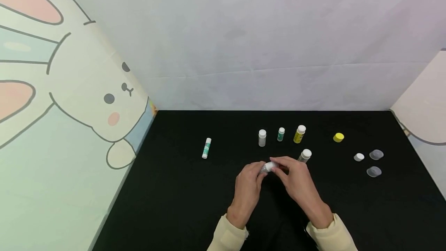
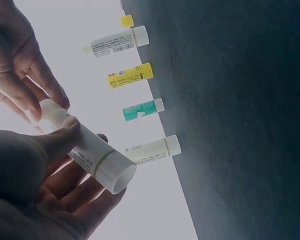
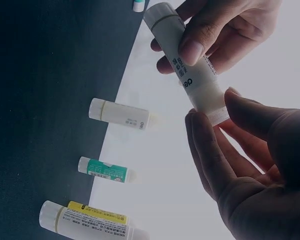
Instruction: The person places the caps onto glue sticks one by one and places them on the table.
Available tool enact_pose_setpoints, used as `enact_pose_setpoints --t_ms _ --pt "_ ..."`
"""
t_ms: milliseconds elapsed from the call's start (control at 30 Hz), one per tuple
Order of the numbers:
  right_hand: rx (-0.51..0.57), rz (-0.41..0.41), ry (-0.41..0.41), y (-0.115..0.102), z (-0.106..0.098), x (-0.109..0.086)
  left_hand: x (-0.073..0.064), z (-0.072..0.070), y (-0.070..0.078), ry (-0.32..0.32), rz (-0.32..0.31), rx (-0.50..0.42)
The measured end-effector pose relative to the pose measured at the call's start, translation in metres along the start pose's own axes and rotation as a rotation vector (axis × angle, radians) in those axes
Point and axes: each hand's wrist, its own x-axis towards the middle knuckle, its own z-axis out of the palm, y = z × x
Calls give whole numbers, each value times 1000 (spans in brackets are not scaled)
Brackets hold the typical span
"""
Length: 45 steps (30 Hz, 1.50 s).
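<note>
Both hands are on one white glue stick above the middle of the black table. My left hand grips its barrel, thumb lying along the printed label, as the left wrist view shows. My right hand pinches the ribbed white end with thumb and fingertips. In the right wrist view the held glue stick is tilted, its translucent end pointing up and left. Just beyond the right hand stands a larger white glue stick, partly hidden by that hand.
Behind the hands stand a white glue stick, a small green one and a yellow one. A green-and-white glue stick is at left. Toward the right are a yellow cap, a white cap and two clear caps.
</note>
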Motion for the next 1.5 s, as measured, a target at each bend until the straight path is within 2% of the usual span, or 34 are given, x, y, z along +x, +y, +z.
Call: enact_pose_setpoints --t_ms 300,600,900,1133,1500 --pt "3 17 -2 -1 -2 -1 0 1 0 36 38 18" --pt "14 24 5 -3 -2 -1 1 -4 1 43 54 42" --pt "29 18 -3 -4 4 -1 -1 -6 0 50 69 99" --pt "37 22 -17 -3 7 2 0 -8 -2 78 93 134" --pt "49 -17 0 -1 12 10 4 -11 -3 76 57 126"
